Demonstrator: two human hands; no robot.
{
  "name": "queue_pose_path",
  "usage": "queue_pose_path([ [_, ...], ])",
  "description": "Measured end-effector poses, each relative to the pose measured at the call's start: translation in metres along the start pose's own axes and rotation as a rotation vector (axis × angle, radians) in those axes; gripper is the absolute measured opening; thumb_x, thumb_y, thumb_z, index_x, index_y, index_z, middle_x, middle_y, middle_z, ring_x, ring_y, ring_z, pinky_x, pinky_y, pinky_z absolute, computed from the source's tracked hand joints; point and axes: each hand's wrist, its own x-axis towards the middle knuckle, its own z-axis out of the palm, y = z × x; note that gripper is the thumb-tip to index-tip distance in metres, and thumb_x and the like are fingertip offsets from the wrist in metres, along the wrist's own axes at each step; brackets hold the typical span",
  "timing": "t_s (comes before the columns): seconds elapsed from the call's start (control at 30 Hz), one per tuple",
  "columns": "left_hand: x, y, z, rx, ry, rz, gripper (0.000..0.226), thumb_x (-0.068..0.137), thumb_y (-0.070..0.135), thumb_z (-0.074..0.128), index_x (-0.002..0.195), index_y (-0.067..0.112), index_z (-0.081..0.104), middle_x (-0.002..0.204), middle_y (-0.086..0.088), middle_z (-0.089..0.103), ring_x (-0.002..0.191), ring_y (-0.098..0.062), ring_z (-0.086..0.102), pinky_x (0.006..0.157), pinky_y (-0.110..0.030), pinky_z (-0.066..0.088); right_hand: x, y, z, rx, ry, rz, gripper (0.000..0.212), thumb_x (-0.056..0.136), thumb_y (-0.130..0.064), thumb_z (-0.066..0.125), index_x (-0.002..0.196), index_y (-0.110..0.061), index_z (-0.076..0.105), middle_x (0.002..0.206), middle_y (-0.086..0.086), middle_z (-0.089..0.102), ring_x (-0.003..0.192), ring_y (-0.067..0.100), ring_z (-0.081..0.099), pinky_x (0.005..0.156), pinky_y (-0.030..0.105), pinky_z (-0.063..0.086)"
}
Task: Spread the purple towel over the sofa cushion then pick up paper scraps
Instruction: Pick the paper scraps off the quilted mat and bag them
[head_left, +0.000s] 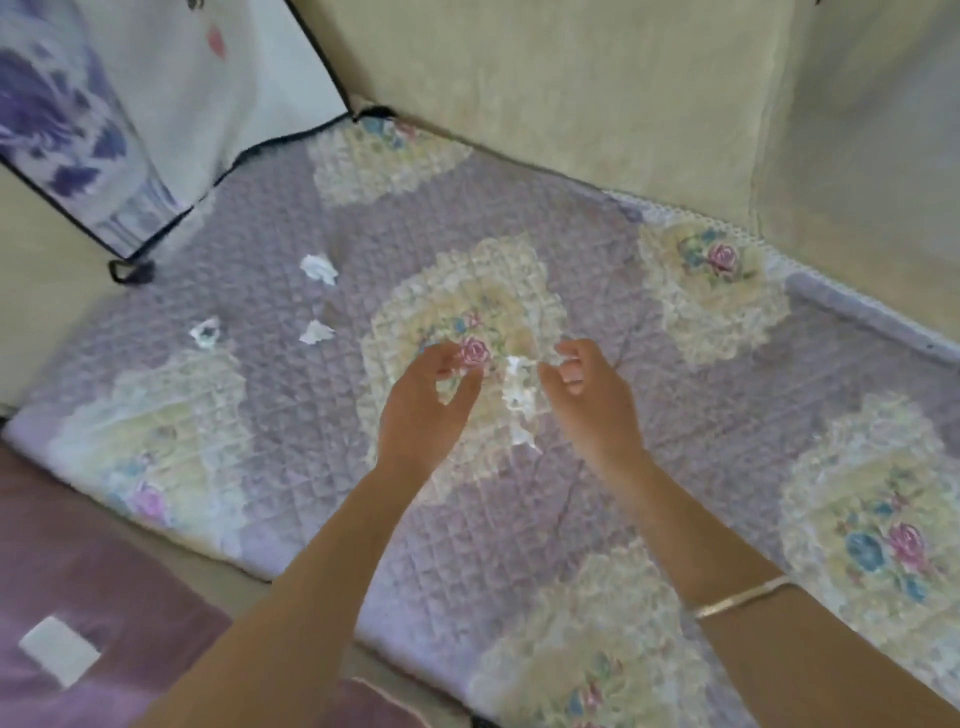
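**Towel laid; scrap pick-up in hand**

The purple towel (291, 415), quilted with cream floral patches, lies spread flat over the sofa cushion (228, 566), of which only a beige front strip shows. Step 1 is judged complete.

4 white paper scraps are present. 3 lie loose on the towel's left part, well apart from both hands: the far scrap (318, 268), the middle scrap (315, 332) and the left scrap (205, 331). The 4th, a long scrap (521, 400), sits between the hands over the central patch.

The left hand (428, 400) has loosely curled fingers with nothing visible in them, just beside the long scrap. The right hand (589, 387) has curled fingers, and its thumb tip meets the scrap's upper edge. Blur prevents telling whether it pinches or only touches the paper.

Step 2 is judged to be in hand, at the long scrap. The next move calls for a sure pinch on thin, light paper without snagging the quilting, then a reach left for the other 3.

Beyond the towel are a beige sofa back (571, 93), a printed fabric panel (104, 130) at left, and a mauve cloth (130, 597) in front. A bangle (743, 597) is on the right wrist.
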Motion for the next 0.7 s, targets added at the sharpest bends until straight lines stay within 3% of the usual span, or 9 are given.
queue_pose_path([
  [0.13,0.029,-0.034,-0.013,0.024,0.013,-0.021,0.032,0.088,0.029,0.058,0.118,0.016,0.055,0.116,-0.004,0.064,0.106,-0.016,0.059,0.088,-0.033,0.047,0.033,0.007,0.040,-0.231,-0.103,-0.049,0.045,0.093,-0.031,0.049,0.135,-0.016,0.039,0.134,0.010,0.048,0.119,0.026,0.051,0.095,0.038,0.043],
  [0.23,0.045,-0.063,-0.018,0.020,0.024,-0.064,0.034,0.089,0.028,0.058,0.120,0.015,0.054,0.117,-0.005,0.063,0.107,-0.017,0.058,0.088,-0.033,0.047,0.050,0.021,0.070,-0.457,-0.234,-0.071,0.061,0.094,-0.035,0.046,0.147,-0.023,0.018,0.152,0.011,0.023,0.138,0.031,0.027,0.106,0.041,0.035],
  [0.33,0.055,-0.087,-0.021,0.026,0.031,-0.097,0.036,0.089,0.028,0.057,0.121,0.014,0.053,0.119,-0.005,0.062,0.108,-0.017,0.057,0.091,-0.035,0.047,0.059,0.037,0.091,-0.646,-0.294,-0.058,0.072,0.094,-0.044,0.042,0.148,-0.028,-0.002,0.159,0.006,0.003,0.144,0.032,0.008,0.110,0.044,0.030],
  [0.43,0.066,-0.109,-0.024,0.047,0.056,-0.128,0.035,0.089,0.029,0.056,0.121,0.015,0.054,0.118,-0.004,0.062,0.106,-0.019,0.059,0.091,-0.039,0.050,0.061,0.048,0.111,-0.797,-0.192,-0.143,0.069,0.092,-0.047,0.043,0.148,-0.025,0.009,0.158,0.006,0.015,0.143,0.032,0.015,0.107,0.049,0.032],
  [0.5,0.074,-0.119,-0.026,0.069,0.086,-0.144,0.034,0.089,0.030,0.055,0.119,0.016,0.054,0.114,-0.003,0.062,0.101,-0.018,0.060,0.088,-0.038,0.052,0.060,0.053,0.119,-0.756,-0.069,-0.228,0.058,0.090,-0.043,0.049,0.141,-0.017,0.037,0.145,0.016,0.041,0.133,0.038,0.037,0.099,0.050,0.039],
  [0.57,0.082,-0.127,-0.027,0.080,0.121,-0.138,0.031,0.089,0.030,0.055,0.116,0.016,0.056,0.109,-0.002,0.062,0.097,-0.017,0.060,0.084,-0.035,0.054,0.061,0.063,0.124,-0.729,0.068,-0.355,0.045,0.087,-0.035,0.046,0.119,-0.006,0.061,0.119,0.021,0.063,0.107,0.040,0.059,0.083,0.047,0.050],
  [0.63,0.088,-0.132,-0.027,0.091,0.174,-0.120,0.026,0.089,0.030,0.055,0.111,0.017,0.057,0.103,0.003,0.060,0.094,-0.015,0.059,0.072,-0.025,0.051,0.062,0.072,0.121,-0.697,0.122,-0.447,0.032,0.087,-0.022,0.048,0.102,0.000,0.066,0.099,0.023,0.067,0.081,0.038,0.065,0.063,0.041,0.055],
  [0.7,0.092,-0.135,-0.028,0.188,0.272,-0.087,0.025,0.087,0.030,0.057,0.109,0.017,0.057,0.104,0.003,0.056,0.095,-0.016,0.056,0.061,-0.020,0.042,0.067,0.072,0.119,-0.618,0.078,-0.417,0.013,0.085,-0.005,0.060,0.092,0.004,0.065,0.083,0.023,0.065,0.058,0.034,0.063,0.039,0.028,0.045],
])
